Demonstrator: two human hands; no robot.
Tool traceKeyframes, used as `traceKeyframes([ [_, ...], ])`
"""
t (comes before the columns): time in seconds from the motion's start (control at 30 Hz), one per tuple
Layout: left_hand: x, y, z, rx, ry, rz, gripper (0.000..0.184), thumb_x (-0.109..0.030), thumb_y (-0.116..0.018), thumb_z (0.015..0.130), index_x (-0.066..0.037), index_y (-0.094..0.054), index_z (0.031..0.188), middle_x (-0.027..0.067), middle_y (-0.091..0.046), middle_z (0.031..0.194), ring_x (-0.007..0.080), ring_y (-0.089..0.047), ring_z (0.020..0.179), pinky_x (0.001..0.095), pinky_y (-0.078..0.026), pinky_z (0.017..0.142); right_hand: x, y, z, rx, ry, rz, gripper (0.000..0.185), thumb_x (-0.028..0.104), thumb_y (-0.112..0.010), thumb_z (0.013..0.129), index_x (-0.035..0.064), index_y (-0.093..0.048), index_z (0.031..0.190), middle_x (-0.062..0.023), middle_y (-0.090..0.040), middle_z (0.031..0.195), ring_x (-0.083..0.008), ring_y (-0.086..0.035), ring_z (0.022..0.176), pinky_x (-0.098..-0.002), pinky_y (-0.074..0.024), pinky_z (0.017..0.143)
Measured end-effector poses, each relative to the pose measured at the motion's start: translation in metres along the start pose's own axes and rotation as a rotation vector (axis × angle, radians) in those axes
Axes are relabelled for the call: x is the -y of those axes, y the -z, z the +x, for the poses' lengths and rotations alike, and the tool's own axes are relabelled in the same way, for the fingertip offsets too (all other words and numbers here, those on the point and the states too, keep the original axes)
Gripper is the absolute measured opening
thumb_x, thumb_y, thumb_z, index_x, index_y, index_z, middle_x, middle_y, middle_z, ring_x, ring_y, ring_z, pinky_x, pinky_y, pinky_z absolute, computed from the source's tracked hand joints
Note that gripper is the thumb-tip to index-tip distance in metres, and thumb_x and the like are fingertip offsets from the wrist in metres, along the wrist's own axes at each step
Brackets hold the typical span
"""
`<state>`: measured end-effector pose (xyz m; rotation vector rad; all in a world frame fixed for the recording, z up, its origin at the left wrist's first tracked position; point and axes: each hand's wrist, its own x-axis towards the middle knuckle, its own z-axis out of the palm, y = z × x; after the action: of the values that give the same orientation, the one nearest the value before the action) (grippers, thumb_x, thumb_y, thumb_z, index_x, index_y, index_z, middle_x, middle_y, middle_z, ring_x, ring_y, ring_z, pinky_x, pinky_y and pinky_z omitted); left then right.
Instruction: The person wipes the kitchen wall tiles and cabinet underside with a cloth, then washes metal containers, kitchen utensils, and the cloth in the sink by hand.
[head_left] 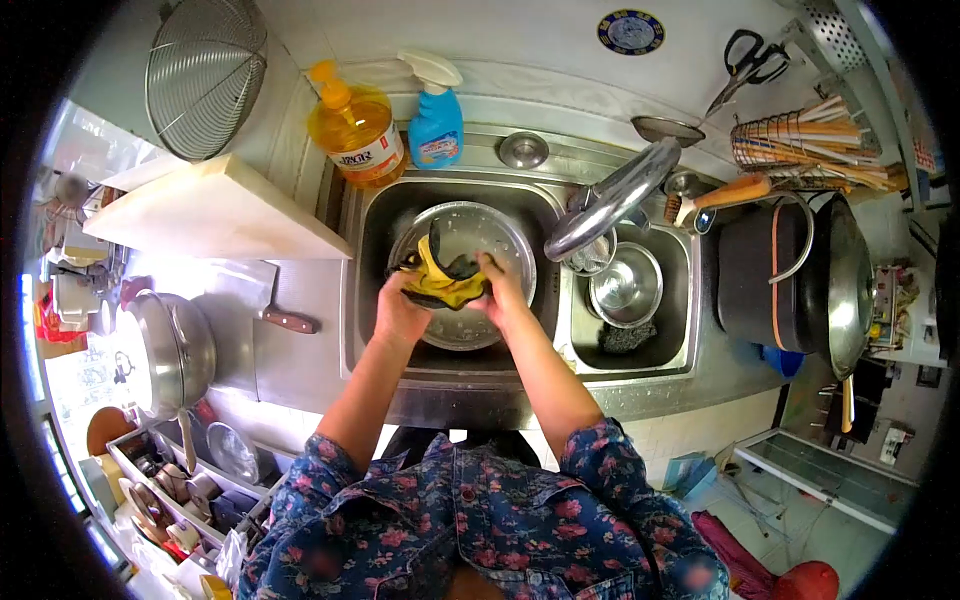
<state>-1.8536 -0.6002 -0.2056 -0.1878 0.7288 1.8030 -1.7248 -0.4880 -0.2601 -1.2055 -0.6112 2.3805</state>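
Note:
My left hand (403,312) and my right hand (497,287) are closed on opposite sides of a crumpled yellow and black cloth (446,286). They hold it over a wide metal basin (478,222), which sits in the larger left bowl of the sink (375,225). The cloth's exact kind cannot be made out. To the right, the smaller sink bowl holds a metal bowl (628,285) and a dark scouring pad (627,336). The shiny faucet (612,200) reaches over the divider between both bowls.
Behind the sink stand an orange soap bottle (362,135) and a blue spray bottle (436,125). A cleaver (285,318) lies on the left counter near a steel pot (165,350). Right of the sink are a dark container (755,265) and a chopstick rack (800,145).

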Motion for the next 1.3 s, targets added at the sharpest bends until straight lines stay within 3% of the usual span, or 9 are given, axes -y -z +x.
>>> traceKeyframes([
  [0.07, -0.006, -0.007, 0.000, 0.099, 0.078, -0.071, 0.040, -0.032, -0.051, 0.090, -0.004, -0.052, 0.119, 0.0101, -0.058, 0.116, 0.0258, -0.054, 0.110, 0.0420, -0.042, 0.096, 0.001, -0.004, -0.033, 0.104, -0.250, 0.250, 0.057, 0.046, -0.066, 0.080, 0.0096, -0.048, 0.121, -0.0145, -0.045, 0.130, -0.0378, -0.046, 0.118, -0.0685, -0.0292, 0.096],
  [0.23, 0.011, -0.003, 0.000, -0.118, 0.077, 0.279, 0.031, -0.024, -0.062, 0.085, -0.006, -0.056, 0.110, 0.0093, -0.063, 0.099, 0.0224, -0.062, 0.091, 0.0380, -0.050, 0.083, -0.006, -0.014, -0.031, 0.276, -0.252, 0.266, 0.047, 0.045, -0.063, 0.083, 0.0108, -0.054, 0.114, -0.0099, -0.056, 0.117, -0.0296, -0.053, 0.111, -0.0576, -0.0401, 0.093],
  [0.37, 0.001, 0.002, 0.009, -0.443, 0.113, 0.277, 0.019, -0.020, -0.058, 0.085, -0.008, -0.059, 0.099, 0.0052, -0.062, 0.086, 0.0189, -0.061, 0.086, 0.0399, -0.050, 0.078, -0.032, -0.063, -0.048, -0.002, 0.709, -0.682, 0.017, 0.017, -0.072, 0.075, 0.0113, -0.057, 0.080, -0.0037, -0.055, 0.090, -0.0238, -0.057, 0.088, -0.0420, -0.0440, 0.088],
  [0.4, 0.014, 0.103, 0.048, 0.170, 0.195, -0.114, 0.028, -0.027, -0.053, 0.088, -0.008, -0.056, 0.108, 0.0073, -0.060, 0.095, 0.0259, -0.059, 0.097, 0.0482, -0.047, 0.083, -0.030, -0.084, -0.071, 0.033, 0.962, -0.869, 0.018, 0.013, -0.073, 0.072, 0.0113, -0.055, 0.075, -0.0047, -0.052, 0.085, -0.0250, -0.056, 0.085, -0.0416, -0.0439, 0.086],
  [0.47, 0.030, 0.062, 0.011, 0.019, -0.081, 0.149, 0.037, -0.033, -0.047, 0.091, -0.008, -0.050, 0.118, 0.0110, -0.053, 0.111, 0.0370, -0.053, 0.108, 0.0535, -0.043, 0.090, -0.032, -0.108, -0.100, 0.023, 1.256, -1.165, 0.020, 0.016, -0.073, 0.069, 0.0117, -0.054, 0.072, -0.0082, -0.049, 0.082, -0.0289, -0.055, 0.085, -0.0431, -0.0434, 0.082],
  [0.7, 0.027, -0.018, -0.031, -0.158, 0.190, 0.164, 0.034, -0.029, -0.033, 0.098, -0.013, -0.043, 0.127, 0.0086, -0.048, 0.127, 0.0266, -0.048, 0.116, 0.0493, -0.042, 0.095, -0.019, -0.062, -0.005, -0.438, 0.875, -1.027, 0.029, 0.020, -0.068, 0.076, 0.0064, -0.053, 0.095, -0.0122, -0.060, 0.082, -0.0327, -0.058, 0.078, -0.0411, -0.0452, 0.068],
  [0.9, 0.038, 0.035, 0.001, 0.223, 0.147, -0.058, 0.056, -0.057, -0.041, 0.090, -0.014, -0.045, 0.125, 0.0119, -0.051, 0.121, 0.0307, -0.048, 0.114, 0.0528, -0.039, 0.096, -0.038, -0.106, -0.093, -0.058, 1.190, -1.111, 0.022, 0.018, -0.075, 0.065, 0.0098, -0.055, 0.070, -0.0084, -0.057, 0.076, -0.0298, -0.055, 0.079, -0.0387, -0.0403, 0.071],
  [1.07, 0.028, -0.007, -0.023, -0.081, 0.105, 0.225, 0.035, -0.028, -0.034, 0.099, -0.009, -0.043, 0.127, 0.0080, -0.051, 0.123, 0.0236, -0.050, 0.113, 0.0459, -0.045, 0.093, -0.013, -0.063, 0.010, -0.370, 1.042, -1.009, 0.017, 0.016, -0.067, 0.076, 0.0050, -0.054, 0.074, -0.0122, -0.053, 0.074, -0.0334, -0.053, 0.072, -0.0436, -0.0404, 0.062],
  [1.3, 0.012, -0.002, -0.006, -0.084, 0.198, 0.111, 0.038, -0.043, -0.047, 0.093, -0.009, -0.054, 0.108, 0.0074, -0.060, 0.098, 0.0199, -0.059, 0.090, 0.0363, -0.050, 0.075, -0.045, -0.094, -0.097, -0.099, 1.206, -1.184, 0.017, 0.013, -0.059, 0.083, 0.0025, -0.046, 0.083, -0.0241, -0.042, 0.122, -0.0403, -0.044, 0.112, -0.0437, -0.0359, 0.093],
])
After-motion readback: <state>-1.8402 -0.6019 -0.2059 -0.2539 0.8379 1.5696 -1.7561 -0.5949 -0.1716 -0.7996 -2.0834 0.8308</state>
